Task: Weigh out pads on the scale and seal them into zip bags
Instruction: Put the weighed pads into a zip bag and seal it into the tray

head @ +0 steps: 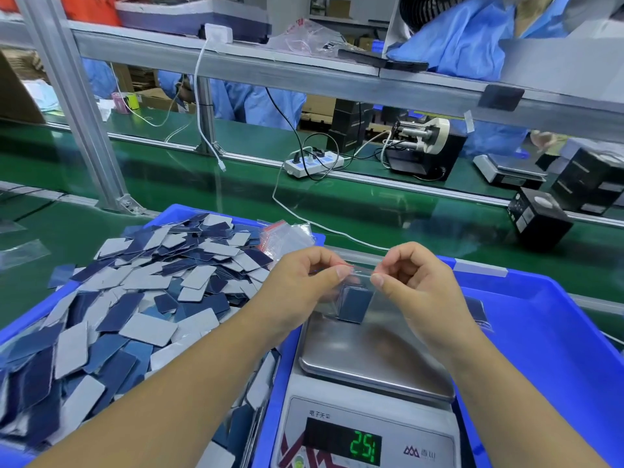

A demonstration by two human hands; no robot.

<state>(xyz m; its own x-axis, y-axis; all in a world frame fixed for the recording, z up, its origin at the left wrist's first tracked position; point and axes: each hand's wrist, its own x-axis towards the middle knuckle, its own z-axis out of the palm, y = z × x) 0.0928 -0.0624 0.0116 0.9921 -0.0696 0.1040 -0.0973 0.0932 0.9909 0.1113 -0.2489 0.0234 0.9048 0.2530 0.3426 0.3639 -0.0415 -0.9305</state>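
Hanging above the scale [373, 352] pan: a clear zip bag [354, 298] with a red strip along its top, holding a small stack of dark blue pads [354, 305]. Pinching the bag's top edge between thumb and forefinger: the left hand [304, 282] at one end, the right hand [410, 282] at the other, remaining fingers curled. Glowing green on the scale display: "251". Heaped in the blue bin [175, 211] at left: loose pads [141, 298], blue and grey.

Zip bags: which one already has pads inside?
The zip bag both hands pinch above the scale; the spare bags on the pad pile look empty.
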